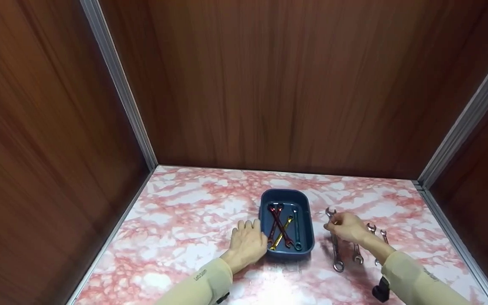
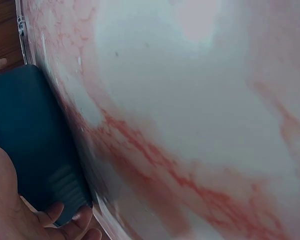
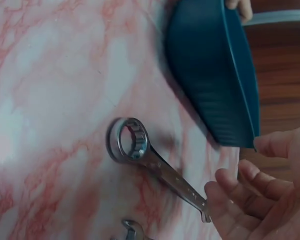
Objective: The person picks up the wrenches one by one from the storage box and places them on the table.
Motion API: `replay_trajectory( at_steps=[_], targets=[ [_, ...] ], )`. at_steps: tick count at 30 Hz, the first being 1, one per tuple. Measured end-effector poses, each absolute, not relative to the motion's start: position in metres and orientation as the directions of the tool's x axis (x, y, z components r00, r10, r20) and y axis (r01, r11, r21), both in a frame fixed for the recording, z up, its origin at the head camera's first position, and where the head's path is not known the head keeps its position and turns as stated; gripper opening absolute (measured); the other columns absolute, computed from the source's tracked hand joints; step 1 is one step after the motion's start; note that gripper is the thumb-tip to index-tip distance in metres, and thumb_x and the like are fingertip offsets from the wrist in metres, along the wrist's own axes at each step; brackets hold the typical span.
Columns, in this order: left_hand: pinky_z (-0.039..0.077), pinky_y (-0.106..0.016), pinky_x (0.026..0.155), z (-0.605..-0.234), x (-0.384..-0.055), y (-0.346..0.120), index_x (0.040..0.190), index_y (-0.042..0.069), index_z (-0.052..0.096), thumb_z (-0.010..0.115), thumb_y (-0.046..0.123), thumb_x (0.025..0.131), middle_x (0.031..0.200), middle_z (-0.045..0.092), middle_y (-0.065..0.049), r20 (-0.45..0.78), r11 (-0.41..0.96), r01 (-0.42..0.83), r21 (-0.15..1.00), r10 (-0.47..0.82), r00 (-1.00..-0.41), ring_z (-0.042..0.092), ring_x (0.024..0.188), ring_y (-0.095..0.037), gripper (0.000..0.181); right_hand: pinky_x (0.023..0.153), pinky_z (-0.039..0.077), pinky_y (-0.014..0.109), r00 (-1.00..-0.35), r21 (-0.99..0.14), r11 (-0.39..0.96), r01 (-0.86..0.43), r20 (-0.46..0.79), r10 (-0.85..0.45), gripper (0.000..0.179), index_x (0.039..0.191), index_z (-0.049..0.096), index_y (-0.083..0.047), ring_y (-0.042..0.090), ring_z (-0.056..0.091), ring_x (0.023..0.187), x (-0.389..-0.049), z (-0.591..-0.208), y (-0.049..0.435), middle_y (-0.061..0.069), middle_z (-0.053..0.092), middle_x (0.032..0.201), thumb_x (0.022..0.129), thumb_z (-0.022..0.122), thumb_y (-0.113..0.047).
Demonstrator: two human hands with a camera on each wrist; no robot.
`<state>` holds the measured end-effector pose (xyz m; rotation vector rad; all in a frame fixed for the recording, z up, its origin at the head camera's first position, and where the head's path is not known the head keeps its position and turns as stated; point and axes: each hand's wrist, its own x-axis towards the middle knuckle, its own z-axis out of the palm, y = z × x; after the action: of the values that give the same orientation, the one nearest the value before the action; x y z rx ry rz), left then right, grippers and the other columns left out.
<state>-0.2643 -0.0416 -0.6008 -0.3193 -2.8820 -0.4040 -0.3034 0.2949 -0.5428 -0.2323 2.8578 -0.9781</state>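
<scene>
A dark blue plastic bin [image 1: 286,255] holds several combination wrenches: red ones, a gold one [image 1: 278,240] and a green one [image 1: 297,228]. My left hand [image 1: 246,245] grips the bin's left side, with the thumb at the rim and fingers along the outer wall. To the right of the bin, a silver combination wrench [image 1: 336,254] lies on the table. Over its upper part is my right hand [image 1: 347,228], fingers loosely bent. In the right wrist view the thumb stands apart from the fingers [image 3: 230,195], which are close to the shank and cover its far end.
More silver wrenches [image 1: 357,256] lie right of the right hand, partly hidden under the wrist and forearm. The pink and white marbled table [image 1: 193,203] is bounded by brown wood-look panels [image 1: 235,84] with metal edge rails. A black object [image 1: 381,291] is at the right sleeve.
</scene>
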Motion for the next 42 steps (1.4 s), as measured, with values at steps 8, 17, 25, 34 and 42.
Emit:
replay_trajectory(
  at_steps=[8,17,25,34,42],
  targets=[
    [0.054,-0.053,0.082,-0.602,-0.264,-0.041,0.113,0.007,0.061,0.053,0.031,0.106,0.103,0.069,-0.017,0.249,0.940,0.238,0.244,0.177,-0.952,0.062,0.104,-0.037,0.026,0.075,0.050,0.038,-0.977,-0.517,0.831,-0.207,0.062,-0.205,0.019,0.089,0.075,-0.016,0.015,0.063,0.081,-0.301,-0.552,0.280,-0.001,0.072,0.083,0.101,0.077,-0.031],
    [0.054,-0.051,0.081,-0.603,-0.265,-0.041,0.111,0.008,0.062,0.053,0.032,0.105,0.103,0.070,-0.016,0.257,0.944,0.235,0.233,0.174,-0.951,0.063,0.102,-0.036,0.026,0.074,0.052,0.041,-0.976,-0.468,0.857,-0.216,0.107,-0.188,0.019,0.094,0.074,-0.018,0.017,0.065,0.080,-0.296,-0.561,0.262,-0.001,0.074,0.084,0.103,0.075,-0.035],
    [0.054,-0.052,0.085,-0.602,-0.265,-0.041,0.117,0.007,0.062,0.051,0.033,0.107,0.107,0.070,-0.017,0.228,0.948,0.232,0.217,0.182,-0.956,0.062,0.106,-0.037,0.029,0.063,0.047,0.038,-0.948,-0.351,0.891,-0.288,0.237,-0.214,0.025,0.089,0.067,-0.019,0.017,0.062,0.070,-0.294,-0.573,0.249,-0.001,0.068,0.078,0.105,0.074,-0.038],
    [0.054,-0.052,0.088,-0.598,-0.266,-0.040,0.120,0.008,0.063,0.052,0.035,0.106,0.109,0.070,-0.017,0.220,0.955,0.229,0.187,0.187,-0.957,0.062,0.109,-0.037,0.033,0.059,0.058,0.049,-0.844,-0.154,0.908,-0.388,0.455,-0.284,0.022,0.092,0.066,-0.013,0.033,0.072,0.081,-0.293,-0.590,0.243,0.007,0.070,0.085,0.105,0.072,-0.030],
    [0.054,-0.053,0.087,-0.591,-0.265,-0.040,0.115,0.005,0.066,0.056,0.037,0.103,0.109,0.071,-0.018,0.219,0.964,0.216,0.157,0.180,-0.959,0.064,0.108,-0.037,0.036,0.059,0.061,0.056,-0.771,-0.030,0.917,-0.397,0.553,-0.316,0.022,0.097,0.070,-0.006,0.040,0.072,0.093,-0.295,-0.597,0.240,0.017,0.075,0.093,0.105,0.070,-0.026]
  ],
)
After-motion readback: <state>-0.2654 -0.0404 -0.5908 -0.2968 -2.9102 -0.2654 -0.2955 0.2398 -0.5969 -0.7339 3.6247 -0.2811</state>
